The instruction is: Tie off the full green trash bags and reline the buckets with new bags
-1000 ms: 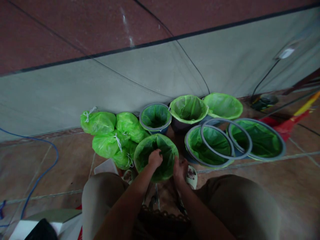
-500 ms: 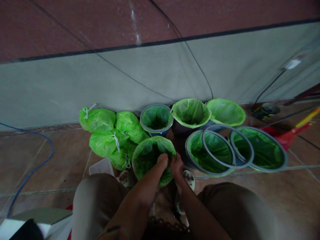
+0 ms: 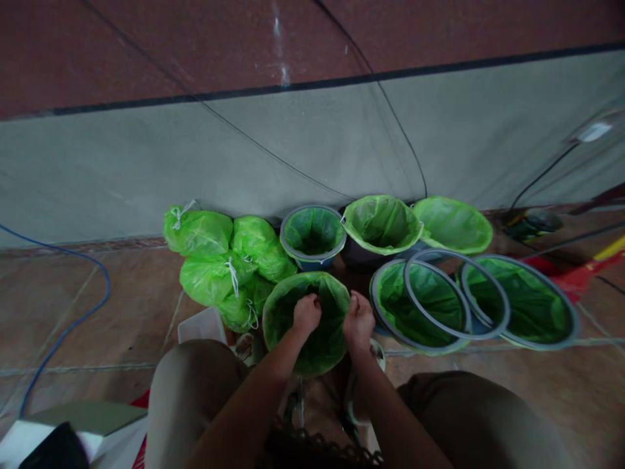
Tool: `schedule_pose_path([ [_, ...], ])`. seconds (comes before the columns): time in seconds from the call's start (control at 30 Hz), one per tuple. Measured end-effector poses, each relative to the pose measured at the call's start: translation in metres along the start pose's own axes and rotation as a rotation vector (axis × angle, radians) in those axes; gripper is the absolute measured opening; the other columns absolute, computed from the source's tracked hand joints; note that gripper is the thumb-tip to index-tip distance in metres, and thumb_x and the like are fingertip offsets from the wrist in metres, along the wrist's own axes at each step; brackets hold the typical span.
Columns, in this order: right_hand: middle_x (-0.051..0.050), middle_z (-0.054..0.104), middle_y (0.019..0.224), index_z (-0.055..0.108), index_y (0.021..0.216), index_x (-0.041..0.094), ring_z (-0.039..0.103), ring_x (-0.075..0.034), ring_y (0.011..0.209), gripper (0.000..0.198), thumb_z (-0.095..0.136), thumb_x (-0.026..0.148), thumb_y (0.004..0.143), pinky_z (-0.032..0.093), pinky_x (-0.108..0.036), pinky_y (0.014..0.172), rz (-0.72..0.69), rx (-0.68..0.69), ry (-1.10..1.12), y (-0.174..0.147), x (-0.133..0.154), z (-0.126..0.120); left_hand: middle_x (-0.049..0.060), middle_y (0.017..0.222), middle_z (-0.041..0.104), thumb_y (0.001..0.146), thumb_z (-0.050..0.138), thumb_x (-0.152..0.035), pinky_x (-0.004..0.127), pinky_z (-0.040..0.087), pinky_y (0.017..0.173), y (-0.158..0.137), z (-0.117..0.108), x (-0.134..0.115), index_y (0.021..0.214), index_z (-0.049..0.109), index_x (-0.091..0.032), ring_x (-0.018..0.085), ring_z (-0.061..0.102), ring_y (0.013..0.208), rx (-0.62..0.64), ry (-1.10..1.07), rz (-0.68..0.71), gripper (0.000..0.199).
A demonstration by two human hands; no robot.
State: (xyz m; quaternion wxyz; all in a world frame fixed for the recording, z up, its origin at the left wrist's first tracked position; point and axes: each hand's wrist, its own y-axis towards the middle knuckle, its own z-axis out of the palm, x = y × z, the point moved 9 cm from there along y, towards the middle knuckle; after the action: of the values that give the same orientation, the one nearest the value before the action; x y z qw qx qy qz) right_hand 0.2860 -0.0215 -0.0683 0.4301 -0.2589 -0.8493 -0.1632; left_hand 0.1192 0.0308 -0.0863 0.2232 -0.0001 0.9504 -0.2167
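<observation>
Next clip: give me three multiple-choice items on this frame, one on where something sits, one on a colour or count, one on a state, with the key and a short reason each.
1. Where does the pile of tied green bags lie?
A. Left of the bin at the hands
B. Right of the large bins
C. On the person's lap

2. What colour are the bin liners?
A. Black
B. Green
C. White

3. How do the hands stand at the near bin?
A. Both rest on the knees
B. One lifts a tied bag
C. Left hand over the liner's mouth, right hand at its right rim

Key: 1 A, the bags sit against the wall left of that bin. 2 B, every liner, as in the large bin at right, is bright green. 3 C, both hands are at the liner, none on a knee or a tied bag.
</observation>
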Motion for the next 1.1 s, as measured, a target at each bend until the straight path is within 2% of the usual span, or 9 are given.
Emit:
schedule_pose_path([
  [0.13,-0.014,0.070,0.110,0.069,0.109,0.010,0.061,-0.023,0.104,0.042,0.034,0.028,0.094,0.042,-0.034,0.097,-0.095,0.149,-0.091,0.036,0.021,0.026,0.007,0.119,0.068,0.099,0.035,-0.024,0.029,0.044,0.099,0.033,-0.050,-0.012,0.118,0.064,-0.019,0.018,0.062,0.110,-0.303,-0.055,0.103,0.035],
  [0.17,-0.013,0.070,0.110,0.069,0.109,0.011,0.061,-0.022,0.104,0.040,0.036,0.026,0.093,0.042,-0.033,0.097,-0.106,0.194,-0.126,0.040,0.022,0.035,0.007,0.119,0.068,0.098,0.036,-0.025,0.029,0.044,0.100,0.041,-0.058,-0.018,0.117,0.065,-0.020,0.019,0.061,0.110,-0.321,-0.044,0.155,0.035],
  [0.3,-0.011,0.070,0.113,0.069,0.112,0.013,0.062,-0.021,0.103,0.037,0.039,0.021,0.092,0.042,-0.030,0.093,-0.137,0.310,-0.243,0.038,0.017,0.061,0.006,0.115,0.070,0.095,0.047,-0.028,0.032,0.039,0.106,0.070,-0.054,-0.035,0.109,0.070,-0.020,0.020,0.060,0.112,-0.140,0.089,0.377,0.028],
  [0.4,-0.012,0.070,0.113,0.066,0.117,0.014,0.064,-0.021,0.099,0.036,0.039,0.020,0.094,0.043,-0.028,0.087,-0.136,0.358,-0.309,0.033,0.010,0.069,0.006,0.112,0.071,0.095,0.047,-0.032,0.029,0.041,0.102,0.080,-0.040,-0.028,0.104,0.071,-0.021,0.019,0.061,0.109,0.000,0.137,0.465,0.028],
  [0.6,-0.012,0.071,0.095,0.062,0.114,0.015,0.067,-0.021,0.083,0.029,0.042,0.022,0.095,0.041,-0.026,0.069,-0.077,0.536,-0.532,0.032,-0.006,0.078,0.006,0.113,0.068,0.092,0.051,-0.026,0.028,0.043,0.098,0.084,-0.031,0.003,0.112,0.063,-0.023,0.019,0.061,0.109,0.121,0.246,0.448,0.023],
  [0.83,-0.015,0.071,0.097,0.058,0.113,0.013,0.068,-0.023,0.086,0.026,0.040,0.021,0.096,0.042,-0.028,0.070,-0.048,0.593,-0.595,0.030,-0.012,0.084,0.009,0.118,0.067,0.089,0.053,-0.022,0.030,0.044,0.097,0.079,-0.038,0.009,0.117,0.060,-0.020,0.023,0.061,0.113,0.111,0.315,0.363,0.028],
  [0.97,-0.017,0.070,0.105,0.057,0.121,0.008,0.067,-0.024,0.094,0.035,0.047,0.025,0.092,0.045,-0.030,0.079,-0.092,0.481,-0.453,0.035,0.000,0.068,0.013,0.130,0.061,0.081,0.066,-0.027,0.033,0.043,0.100,0.075,-0.056,0.009,0.132,0.052,-0.018,0.026,0.057,0.120,0.068,0.306,0.327,0.054],
  [1.03,-0.017,0.068,0.112,0.056,0.123,0.007,0.065,-0.024,0.098,0.040,0.046,0.030,0.091,0.045,-0.031,0.084,-0.116,0.314,-0.337,0.048,0.008,0.041,0.014,0.133,0.059,0.078,0.069,-0.032,0.032,0.043,0.101,0.072,-0.070,0.016,0.135,0.050,-0.017,0.027,0.057,0.121,0.045,0.274,0.303,0.062],
  [1.1,-0.017,0.067,0.113,0.059,0.121,0.008,0.064,-0.025,0.099,0.041,0.043,0.031,0.091,0.045,-0.034,0.087,-0.079,0.131,-0.299,0.065,0.010,0.004,0.013,0.134,0.059,0.081,0.065,-0.035,0.030,0.043,0.101,0.069,-0.087,0.029,0.133,0.053,-0.017,0.026,0.057,0.121,0.027,0.249,0.259,0.056],
])
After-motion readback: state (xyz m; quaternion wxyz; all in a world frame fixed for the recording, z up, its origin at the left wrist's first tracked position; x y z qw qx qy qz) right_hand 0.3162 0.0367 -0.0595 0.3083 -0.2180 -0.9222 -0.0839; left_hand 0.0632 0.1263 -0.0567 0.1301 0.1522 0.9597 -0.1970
